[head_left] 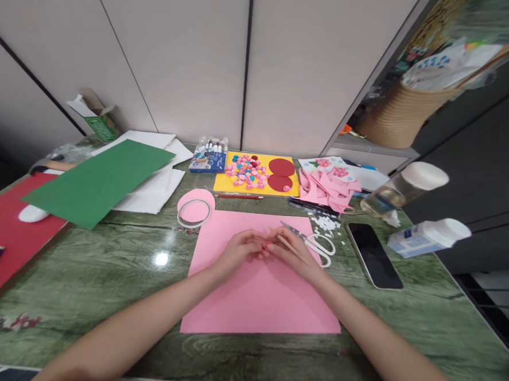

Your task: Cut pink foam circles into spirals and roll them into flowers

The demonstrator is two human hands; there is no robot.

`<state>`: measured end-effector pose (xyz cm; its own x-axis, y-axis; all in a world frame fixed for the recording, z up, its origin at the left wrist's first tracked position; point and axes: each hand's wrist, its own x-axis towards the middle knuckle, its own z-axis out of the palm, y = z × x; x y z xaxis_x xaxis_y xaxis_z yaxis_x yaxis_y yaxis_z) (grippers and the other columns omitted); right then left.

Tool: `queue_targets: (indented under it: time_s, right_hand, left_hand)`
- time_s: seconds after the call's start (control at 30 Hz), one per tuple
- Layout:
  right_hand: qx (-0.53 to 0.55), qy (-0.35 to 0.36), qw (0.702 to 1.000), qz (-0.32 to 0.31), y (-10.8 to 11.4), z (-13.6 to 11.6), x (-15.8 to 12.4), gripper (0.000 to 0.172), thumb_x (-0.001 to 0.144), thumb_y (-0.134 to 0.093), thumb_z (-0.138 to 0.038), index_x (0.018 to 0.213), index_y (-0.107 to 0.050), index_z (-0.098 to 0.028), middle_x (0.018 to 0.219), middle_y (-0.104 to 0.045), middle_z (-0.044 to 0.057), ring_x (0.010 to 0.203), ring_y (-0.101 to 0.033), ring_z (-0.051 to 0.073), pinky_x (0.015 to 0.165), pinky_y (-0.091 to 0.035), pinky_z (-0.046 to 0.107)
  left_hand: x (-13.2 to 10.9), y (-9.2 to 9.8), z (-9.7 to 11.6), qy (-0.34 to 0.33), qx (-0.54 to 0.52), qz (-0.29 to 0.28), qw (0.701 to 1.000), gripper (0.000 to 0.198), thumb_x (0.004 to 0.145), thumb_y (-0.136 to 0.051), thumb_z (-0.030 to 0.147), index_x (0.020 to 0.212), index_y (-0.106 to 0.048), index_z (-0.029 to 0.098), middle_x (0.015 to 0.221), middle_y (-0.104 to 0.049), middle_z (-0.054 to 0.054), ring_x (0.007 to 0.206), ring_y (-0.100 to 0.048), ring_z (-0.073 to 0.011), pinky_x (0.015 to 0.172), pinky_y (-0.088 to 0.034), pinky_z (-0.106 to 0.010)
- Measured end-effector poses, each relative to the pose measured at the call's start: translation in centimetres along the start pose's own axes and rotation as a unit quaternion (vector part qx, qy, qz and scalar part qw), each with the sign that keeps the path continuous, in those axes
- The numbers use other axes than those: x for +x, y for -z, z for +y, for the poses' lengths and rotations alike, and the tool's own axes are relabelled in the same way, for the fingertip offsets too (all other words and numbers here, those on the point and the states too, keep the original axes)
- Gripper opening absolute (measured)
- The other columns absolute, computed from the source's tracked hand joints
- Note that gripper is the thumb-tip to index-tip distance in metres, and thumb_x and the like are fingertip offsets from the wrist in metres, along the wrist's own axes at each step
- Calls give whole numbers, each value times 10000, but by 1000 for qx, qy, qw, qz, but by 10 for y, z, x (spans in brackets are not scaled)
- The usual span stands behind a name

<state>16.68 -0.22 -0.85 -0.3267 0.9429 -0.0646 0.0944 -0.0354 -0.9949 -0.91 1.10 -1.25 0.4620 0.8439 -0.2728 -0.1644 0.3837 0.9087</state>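
Note:
My left hand (243,251) and my right hand (291,255) meet above a large pink paper sheet (247,305). Their bent fingertips close together around a small pink paper piece (267,246), mostly hidden by the fingers. White-handled scissors (325,246) lie just beyond my right hand, blades partly over the sheet. Near the sheet's upper left corner, a roll of tape (179,214) rests on a pink paper circle (196,195). Farther back, a yellow sheet (221,183) carries several small pink, blue and yellow rolled pieces (249,170) and two dark red circles (282,167).
Pink paper strips (330,188) are heaped at the back right, near white scraps (325,222). A phone (374,255), a white bottle (428,235) and a clear jar (403,189) stand or lie to the right. Green paper (102,181), red paper (23,228) and a marker box (208,160) occupy the left and back.

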Motion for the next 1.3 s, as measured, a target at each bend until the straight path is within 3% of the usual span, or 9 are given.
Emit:
queue_targets:
  time_s: [0.27,0.5,0.73,0.9,1.1,1.3]
  right_hand:
    - [-12,-3,1000,16,-1,4,0,159,775,-596,-309,859,-506,-211,829,-575,-8,761,-570,150,671,-428,277]
    - [-21,12,999,29,-3,3,-1,136,768,-599,-290,827,-507,-210,799,-557,-14,719,-546,138,647,-422,268]
    - [33,-24,999,-30,3,2,2,209,760,-624,-326,882,-490,-221,835,-603,2,769,-605,166,683,-443,295]
    - [-11,-19,1000,-15,3,-2,2,194,775,-598,-363,864,-510,-215,802,-592,-3,763,-588,167,668,-435,289]
    - [-52,16,999,3,0,-9,-2,154,852,-493,-349,900,-529,-208,807,-586,-5,772,-557,147,696,-420,280]
    - [-45,18,999,10,-5,-1,-2,176,796,-580,-351,899,-523,-219,805,-588,-8,743,-584,156,664,-444,286]
  left_hand:
    - [1,1,-2,7,-8,13,1000,277,660,-533,120,933,-569,147,666,-683,-50,556,-580,-115,518,-342,-209]
    - [-1,1,-6,-10,11,5,1000,262,677,-533,133,934,-582,156,767,-687,-58,608,-593,-116,536,-361,-213]
    - [-3,-4,2,-4,37,21,999,244,666,-643,207,898,-600,145,760,-663,-36,617,-578,-107,569,-387,-223]
    - [0,-1,2,25,-7,32,999,259,631,-719,261,835,-623,134,715,-644,-19,620,-575,-97,604,-399,-226]
    - [1,2,2,45,-93,23,994,305,610,-748,263,848,-620,122,791,-677,-63,746,-630,-139,757,-442,-279]
    - [1,1,-1,15,-13,31,999,245,651,-707,287,829,-629,138,728,-650,-26,619,-578,-98,597,-405,-223]
